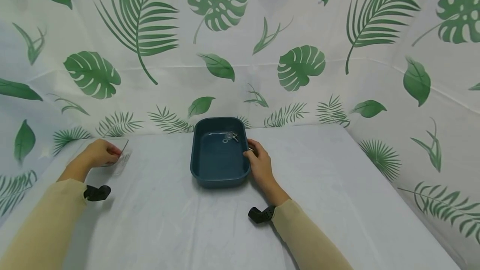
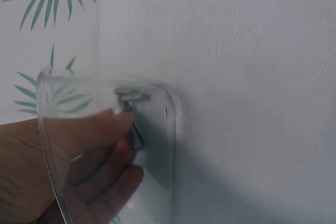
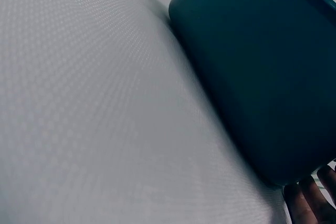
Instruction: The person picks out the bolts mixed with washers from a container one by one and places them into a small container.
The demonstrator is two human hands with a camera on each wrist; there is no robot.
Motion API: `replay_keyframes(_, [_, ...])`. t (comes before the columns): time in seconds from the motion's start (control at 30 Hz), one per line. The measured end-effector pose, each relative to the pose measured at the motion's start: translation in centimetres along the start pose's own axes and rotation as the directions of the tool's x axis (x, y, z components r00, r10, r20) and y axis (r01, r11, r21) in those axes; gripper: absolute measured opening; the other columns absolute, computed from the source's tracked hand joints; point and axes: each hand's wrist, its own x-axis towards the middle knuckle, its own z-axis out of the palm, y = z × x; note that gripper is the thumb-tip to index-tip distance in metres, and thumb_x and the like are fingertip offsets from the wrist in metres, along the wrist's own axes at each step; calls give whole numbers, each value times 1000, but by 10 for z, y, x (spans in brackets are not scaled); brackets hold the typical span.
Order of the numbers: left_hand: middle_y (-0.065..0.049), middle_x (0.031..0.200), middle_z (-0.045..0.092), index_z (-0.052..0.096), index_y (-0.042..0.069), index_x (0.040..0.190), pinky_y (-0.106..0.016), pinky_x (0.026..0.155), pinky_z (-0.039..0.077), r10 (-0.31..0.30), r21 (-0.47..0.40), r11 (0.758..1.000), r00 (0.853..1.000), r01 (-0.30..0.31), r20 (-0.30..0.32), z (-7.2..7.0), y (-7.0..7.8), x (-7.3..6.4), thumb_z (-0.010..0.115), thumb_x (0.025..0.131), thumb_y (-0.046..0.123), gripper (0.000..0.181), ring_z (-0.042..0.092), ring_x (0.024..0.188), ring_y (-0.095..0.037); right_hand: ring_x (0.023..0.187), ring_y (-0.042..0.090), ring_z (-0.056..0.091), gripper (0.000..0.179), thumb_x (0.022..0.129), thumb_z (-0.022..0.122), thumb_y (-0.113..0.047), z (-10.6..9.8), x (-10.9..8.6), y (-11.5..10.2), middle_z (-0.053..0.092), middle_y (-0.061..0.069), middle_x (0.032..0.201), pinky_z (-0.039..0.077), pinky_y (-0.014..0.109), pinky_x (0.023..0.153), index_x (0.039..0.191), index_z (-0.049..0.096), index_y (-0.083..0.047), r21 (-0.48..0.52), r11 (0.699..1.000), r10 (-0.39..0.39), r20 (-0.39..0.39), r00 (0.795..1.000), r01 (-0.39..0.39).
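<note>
My left hand (image 1: 99,153) reaches into a clear plastic container (image 1: 121,166) at the table's far left. In the left wrist view, its thumb and fingers pinch a small dark metallic piece (image 2: 137,137); the exact kind cannot be made out. Beside that piece, another small metal bit (image 2: 132,97) shows near the container's wall. A dark teal tray (image 1: 219,159) stands at the middle of the table. My right hand (image 1: 260,165) grips its right side, thumb at the rim and fingers outside. Small metal and clear pieces (image 1: 230,136) lie in the tray's far right part.
A white cloth covers the table (image 1: 168,220). Behind it and along the right side hangs a white curtain (image 1: 255,70) printed with green leaves. Black wrist cameras sit under the left wrist (image 1: 96,193) and right wrist (image 1: 261,214).
</note>
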Motion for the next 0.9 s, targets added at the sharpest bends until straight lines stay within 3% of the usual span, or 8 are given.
replay_keyframes(0.13, [-25,104,66,67,-8,108,-36,68,52,-18,53,998,998,21,-55,-1,8,-6,65,84,11,31,62,87,-30,121,21,58,43,87,54,-13,1,0,0,62,6,129,45,43,103,130,56,-15,-1,1000,7,2,1000,-7])
replay_keyframes(0.23, [-29,108,64,66,-9,110,-43,71,53,14,74,997,992,-5,-128,-5,18,-13,63,85,12,33,61,94,-40,120,21,58,44,87,54,-12,1,0,0,62,6,129,44,43,103,131,56,-15,-3,1000,8,0,1000,-8])
replay_keyframes(0.3, [-31,110,63,65,-10,111,-47,73,52,55,84,996,977,-38,-205,-7,26,-18,59,89,14,33,60,98,-45,120,22,58,44,87,54,-12,1,0,0,62,7,129,44,43,103,131,56,-15,-3,1000,9,1,1000,-9])
replay_keyframes(0.4, [-31,111,62,64,-9,113,-50,74,50,95,67,995,943,-78,-320,-9,44,-22,54,94,16,33,58,100,-47,121,23,58,44,88,55,-11,-1,-1,-2,61,8,131,43,44,104,132,56,-14,5,1000,10,15,1000,-11])
replay_keyframes(0.5, [-30,113,62,64,-6,115,-51,77,50,120,33,993,914,-117,-387,-12,68,-23,50,97,19,34,58,102,-45,122,25,57,44,88,54,-11,-2,-2,-7,60,11,131,43,44,104,132,55,-12,0,1000,8,17,1000,-8])
replay_keyframes(0.6, [-28,119,61,64,-3,118,-51,81,51,136,-6,989,911,-150,-390,-14,92,-24,51,98,21,33,58,105,-41,121,24,58,44,88,54,-11,-1,-2,-7,61,10,131,44,43,103,132,55,-11,-16,1000,6,8,1000,-6])
replay_keyframes(0.73, [-25,122,61,63,0,120,-50,84,51,178,-41,978,917,-206,-358,-11,120,-23,52,98,21,32,59,107,-39,119,21,59,44,87,54,-13,1,0,0,62,7,129,45,41,103,131,56,-13,-19,1000,-6,-2,1000,6])
replay_keyframes(0.9, [-23,117,65,65,-1,119,-49,85,52,268,-27,955,899,-295,-348,-4,148,-16,54,97,19,31,62,106,-37,118,21,59,43,87,54,-14,1,-1,-1,63,6,128,45,42,102,130,56,-15,-22,1000,-8,-8,1000,8])
